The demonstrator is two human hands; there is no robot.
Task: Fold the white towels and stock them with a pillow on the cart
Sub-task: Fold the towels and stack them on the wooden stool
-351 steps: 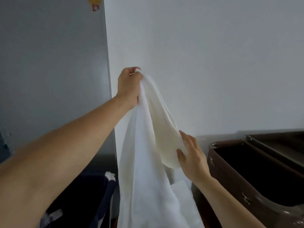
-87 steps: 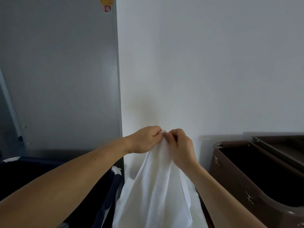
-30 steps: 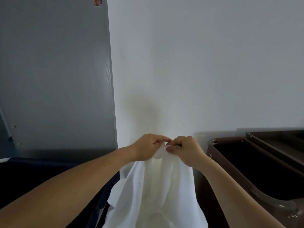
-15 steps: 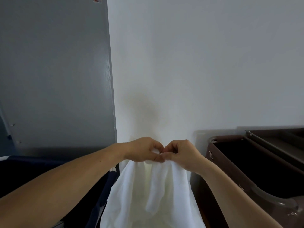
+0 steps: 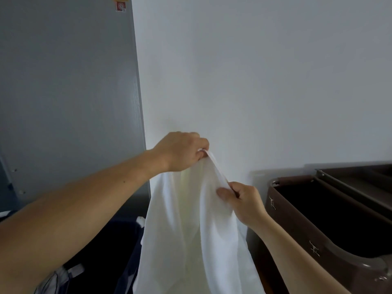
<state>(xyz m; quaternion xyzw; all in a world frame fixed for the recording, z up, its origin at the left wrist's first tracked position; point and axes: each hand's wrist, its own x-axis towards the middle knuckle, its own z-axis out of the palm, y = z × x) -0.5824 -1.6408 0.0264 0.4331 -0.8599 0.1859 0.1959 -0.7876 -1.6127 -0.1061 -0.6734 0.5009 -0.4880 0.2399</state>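
While the left hand [image 5: 180, 152] pinches the towel [image 5: 195, 225] by its top corner, the right hand [image 5: 244, 200] fingers grip its edge lower down, hanging it clear beside the brown cart [image 5: 297, 211] to find corners

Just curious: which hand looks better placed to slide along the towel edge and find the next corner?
Probably the right hand: it pinches the towel edge lower down, while the left hand holds the top.
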